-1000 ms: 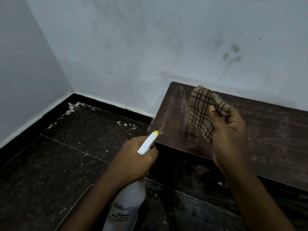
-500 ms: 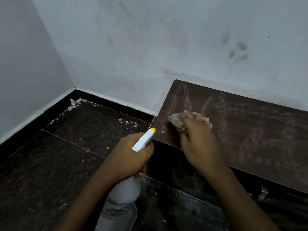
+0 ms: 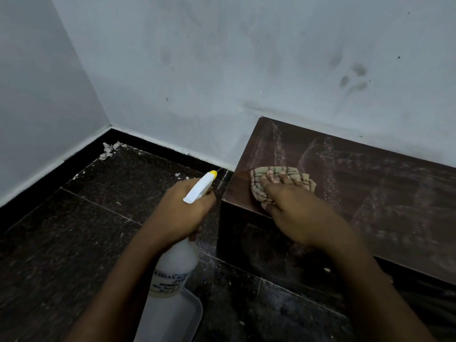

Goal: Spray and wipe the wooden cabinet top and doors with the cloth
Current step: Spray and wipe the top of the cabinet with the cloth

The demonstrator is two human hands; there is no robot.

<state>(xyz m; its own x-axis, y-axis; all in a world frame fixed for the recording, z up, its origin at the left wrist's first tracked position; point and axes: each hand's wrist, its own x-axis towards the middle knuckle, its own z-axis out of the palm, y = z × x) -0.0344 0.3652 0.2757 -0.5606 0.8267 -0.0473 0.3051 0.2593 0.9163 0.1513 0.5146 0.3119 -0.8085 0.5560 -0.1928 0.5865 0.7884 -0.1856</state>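
A low dark wooden cabinet point(image 3: 370, 193) stands against the wall at the right, its top streaked with whitish spray marks. My right hand point(image 3: 296, 211) presses a beige checked cloth point(image 3: 283, 172) onto the top near its front left corner, fingers curled over the bunched fabric. My left hand point(image 3: 182, 211) grips the neck of a white spray bottle point(image 3: 176, 270) with a white trigger head and yellow nozzle, held over the floor just left of the cabinet. The cabinet doors are in shadow below the top.
A grey tray point(image 3: 172, 319) lies on the dark speckled floor under the bottle. White debris point(image 3: 108, 150) sits in the room corner along the black skirting. Smudged pale walls close in behind and at the left.
My right hand brought the cloth down from the air onto the cabinet top and slid it toward the front left corner. The spray bottle stayed in about the same place.
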